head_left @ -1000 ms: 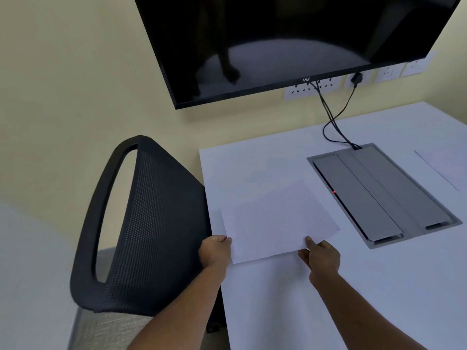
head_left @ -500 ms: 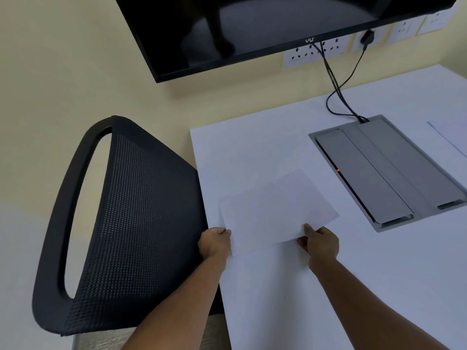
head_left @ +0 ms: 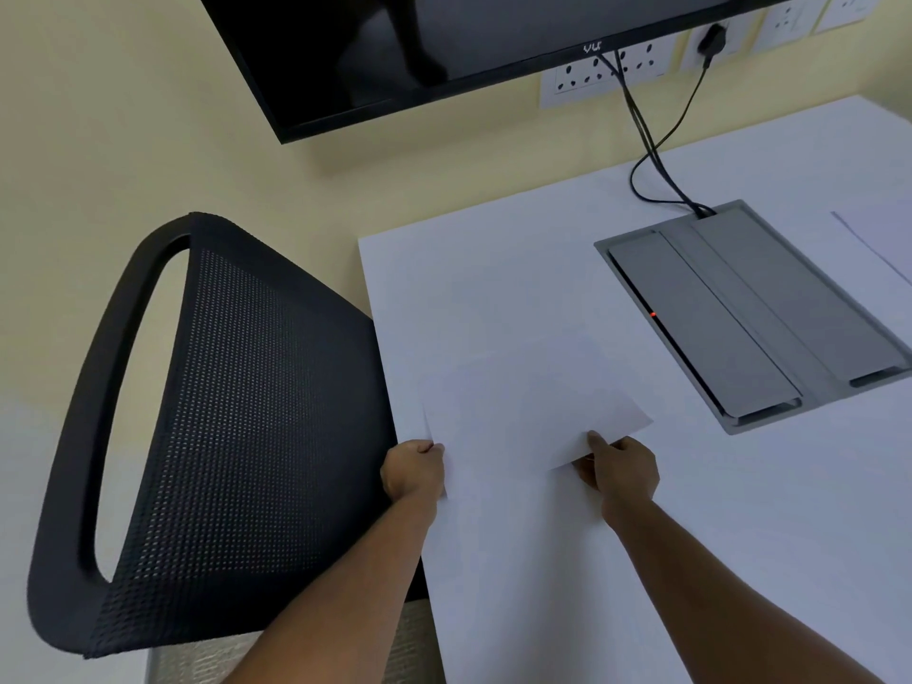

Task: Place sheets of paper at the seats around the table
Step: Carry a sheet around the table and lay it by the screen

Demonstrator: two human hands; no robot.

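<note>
Holding: left hand [head_left: 413, 470] and right hand [head_left: 618, 470] are pinching the paper sheet [head_left: 528, 412].
Placing: keep it flat on the table [head_left: 740, 535], chair [head_left: 222, 436] at 9 o'clock.

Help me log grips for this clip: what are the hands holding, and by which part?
One sheet of paper: left hand pinches its near-left corner, right hand its near edge toward the right.

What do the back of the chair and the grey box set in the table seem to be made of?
Chair back: black mesh, probably fabric or plastic, since light shows through its small holes; the frame looks like matte plastic. Grey box: likely brushed metal, judging by its even satin sheen and sharp edges, though painted plastic is possible.
</note>
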